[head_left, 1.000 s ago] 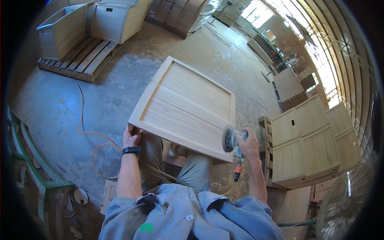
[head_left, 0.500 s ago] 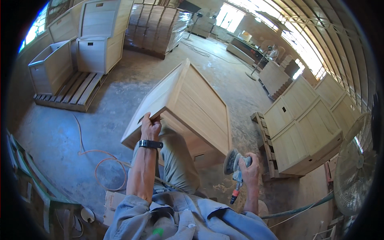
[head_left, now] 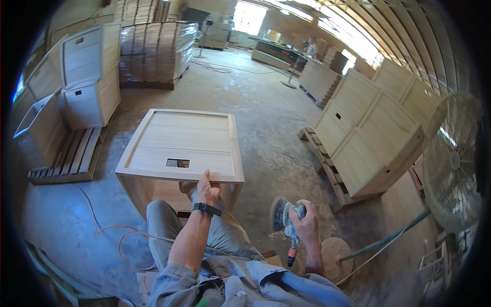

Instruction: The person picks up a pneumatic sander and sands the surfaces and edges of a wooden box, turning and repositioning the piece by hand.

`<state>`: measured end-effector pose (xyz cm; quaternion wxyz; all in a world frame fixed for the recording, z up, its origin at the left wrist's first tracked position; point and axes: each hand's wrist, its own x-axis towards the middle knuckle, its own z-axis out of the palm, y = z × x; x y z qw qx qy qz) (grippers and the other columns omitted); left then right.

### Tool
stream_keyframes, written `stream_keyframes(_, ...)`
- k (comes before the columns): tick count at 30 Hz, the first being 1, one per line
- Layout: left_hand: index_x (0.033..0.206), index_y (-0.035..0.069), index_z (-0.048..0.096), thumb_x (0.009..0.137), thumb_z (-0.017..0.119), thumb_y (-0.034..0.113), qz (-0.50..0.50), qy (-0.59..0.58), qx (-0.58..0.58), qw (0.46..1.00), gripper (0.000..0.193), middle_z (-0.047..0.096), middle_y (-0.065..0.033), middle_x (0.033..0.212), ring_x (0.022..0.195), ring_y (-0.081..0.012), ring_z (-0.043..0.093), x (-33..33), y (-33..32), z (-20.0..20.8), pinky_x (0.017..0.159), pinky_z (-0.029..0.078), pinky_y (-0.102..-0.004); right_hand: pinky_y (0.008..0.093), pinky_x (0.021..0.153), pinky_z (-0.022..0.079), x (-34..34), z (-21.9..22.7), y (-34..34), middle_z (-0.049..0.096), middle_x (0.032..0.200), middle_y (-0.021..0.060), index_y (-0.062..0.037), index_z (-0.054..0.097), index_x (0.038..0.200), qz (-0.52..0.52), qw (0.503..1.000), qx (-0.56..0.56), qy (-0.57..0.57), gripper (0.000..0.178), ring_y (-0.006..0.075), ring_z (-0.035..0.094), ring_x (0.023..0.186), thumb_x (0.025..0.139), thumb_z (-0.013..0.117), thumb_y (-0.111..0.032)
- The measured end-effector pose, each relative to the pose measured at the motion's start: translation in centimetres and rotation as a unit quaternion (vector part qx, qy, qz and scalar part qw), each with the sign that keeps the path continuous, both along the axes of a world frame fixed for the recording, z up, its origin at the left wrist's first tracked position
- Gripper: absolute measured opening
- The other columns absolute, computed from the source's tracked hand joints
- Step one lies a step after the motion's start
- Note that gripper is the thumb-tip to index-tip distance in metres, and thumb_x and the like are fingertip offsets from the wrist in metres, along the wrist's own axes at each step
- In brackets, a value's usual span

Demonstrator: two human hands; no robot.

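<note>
A pale wooden box point(head_left: 186, 135) stands tilted in front of my knees, its panelled side with a rectangular cut-out facing up. My left hand point(head_left: 208, 189), below a dark wristwatch, is closed on the box's near edge, just right of the cut-out; the fingers reach over the rim and some are hidden. To the right, my right hand point(head_left: 306, 223) wraps round an orbital sander point(head_left: 288, 213). The sander's round pad is turned left and stands apart from the box. A red-and-black hose fitting points down from its handle.
Stacked wooden boxes stand on a pallet point(head_left: 327, 163) at right, near a large fan point(head_left: 454, 161). More boxes sit on a left pallet point(head_left: 71, 153). An orange hose point(head_left: 123, 230) curls on the floor. A wrapped stack point(head_left: 151, 51) stands behind; a person point(head_left: 311, 47) is far off.
The box has turned from its corner-up pose so the cut-out side now faces up, and it lies further left. My left hand turned with it. The sander has moved slightly left and away from the box.
</note>
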<state>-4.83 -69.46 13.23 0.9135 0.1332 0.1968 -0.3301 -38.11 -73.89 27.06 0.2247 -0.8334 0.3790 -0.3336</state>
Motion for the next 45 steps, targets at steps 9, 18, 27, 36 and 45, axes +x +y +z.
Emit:
stream_keyframes(9,0.113,0.004,0.060,0.094,0.067,0.009,-0.124,-0.022,-0.080,0.989,0.021,0.067,-0.0090,0.105,0.095,-0.0239,0.066,-1.2,-2.6,-7.6,0.085,0.058,-0.0374,0.0425,0.090,0.046,1.0,0.4,0.4,0.061,0.107,0.0193,-0.0012,0.060,0.111,0.038,0.999,-0.010,0.005,0.035,0.0344,0.059,0.100,0.084,0.072,-0.021)
stream_keyframes(18,0.122,0.005,0.055,0.096,0.068,0.025,-0.212,-0.098,0.009,0.972,0.036,0.065,-0.0106,0.117,0.108,-0.0243,0.064,-7.7,-3.1,-1.4,0.091,0.056,-0.0401,0.0372,0.091,0.046,3.4,5.2,-1.9,0.061,0.106,0.0148,-0.0017,0.059,0.112,0.043,0.998,-0.035,-0.014,0.030,0.0267,0.059,0.099,0.089,0.068,-0.018)
stream_keyframes(27,0.107,-0.003,0.061,0.101,0.056,0.035,-0.349,-0.265,0.161,0.885,0.039,0.071,-0.0161,0.096,0.085,-0.0262,0.072,-4.9,13.5,3.4,0.085,0.058,-0.0385,0.0436,0.090,0.049,14.1,3.9,-4.7,0.060,0.113,0.0196,-0.0051,0.060,0.118,0.084,0.972,-0.064,0.208,0.043,0.0377,0.062,0.103,0.085,0.072,-0.029)
stream_keyframes(36,0.114,-0.004,0.062,0.102,0.055,0.020,0.029,-0.554,0.561,0.614,0.028,0.069,-0.0152,0.103,0.099,-0.0208,0.066,10.4,20.4,9.1,0.087,0.051,-0.0305,0.0492,0.085,0.053,17.4,1.0,-5.3,0.058,0.112,0.0182,-0.0085,0.061,0.115,0.113,0.931,-0.143,0.318,0.037,0.0403,0.063,0.098,0.086,0.068,-0.031)
stream_keyframes(45,0.141,-0.001,0.044,0.096,0.056,0.045,-0.062,-0.562,0.777,0.275,0.066,0.052,-0.0303,0.137,0.128,-0.0423,0.050,26.2,16.5,0.2,0.107,0.040,-0.0451,0.0488,0.082,0.053,20.8,-0.2,-11.8,0.057,0.109,0.0182,-0.0100,0.059,0.113,0.074,0.925,-0.168,0.333,0.033,0.0409,0.062,0.097,0.088,0.067,-0.029)
